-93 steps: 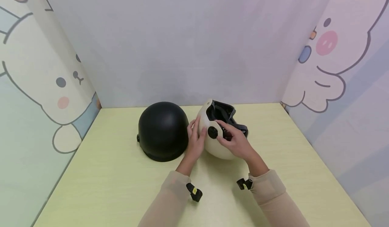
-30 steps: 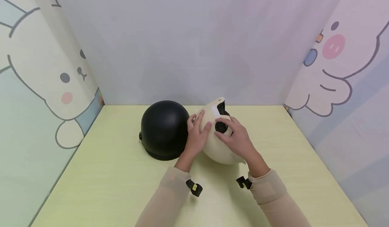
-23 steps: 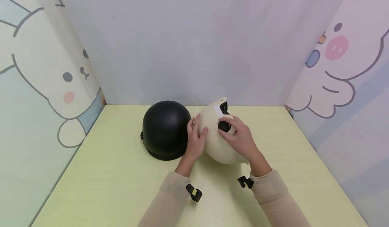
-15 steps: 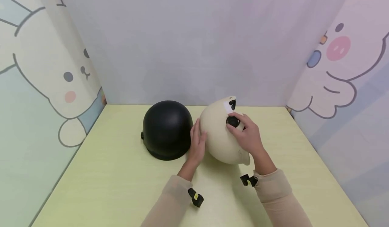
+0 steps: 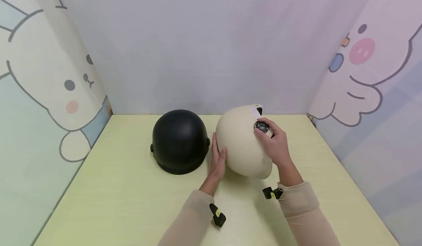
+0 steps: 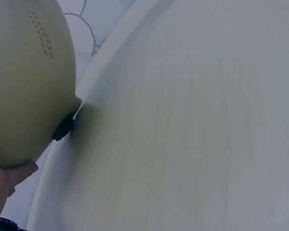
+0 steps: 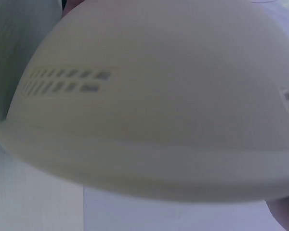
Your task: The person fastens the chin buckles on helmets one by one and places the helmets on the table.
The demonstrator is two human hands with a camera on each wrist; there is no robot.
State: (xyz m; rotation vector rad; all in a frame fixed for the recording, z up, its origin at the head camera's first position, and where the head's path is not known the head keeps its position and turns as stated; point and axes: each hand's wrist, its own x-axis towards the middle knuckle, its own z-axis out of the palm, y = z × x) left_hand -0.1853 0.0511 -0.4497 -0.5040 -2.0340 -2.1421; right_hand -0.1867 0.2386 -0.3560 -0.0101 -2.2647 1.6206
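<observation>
A cream, dome-shaped, hard-shelled helmet (image 5: pixel 239 145) was held between both hands, right of the middle of the scene, tipped so that its open side was turned to the right. A round black knob (image 5: pixel 262 127) on its side was pinched between thumb and forefinger of the right hand (image 5: pixel 276 142), by which the tilt was apparently steadied. The left hand (image 5: pixel 218 163) was laid along the lower left of the shell, its fingers extended and its thumb spread away, presumably so that the weight was supported. Whether the table was touched by the shell could not be told. Just to the left, a matte black, rounded helmet (image 5: pixel 179 141) was set upright, dome uppermost.

The pale yellow-green, faintly grained tabletop (image 5: pixel 115 187) was bounded on the far side by a plain grey-lilac backdrop (image 5: pixel 204 48); on the left and right, pale panels were printed with cartoon animals.
</observation>
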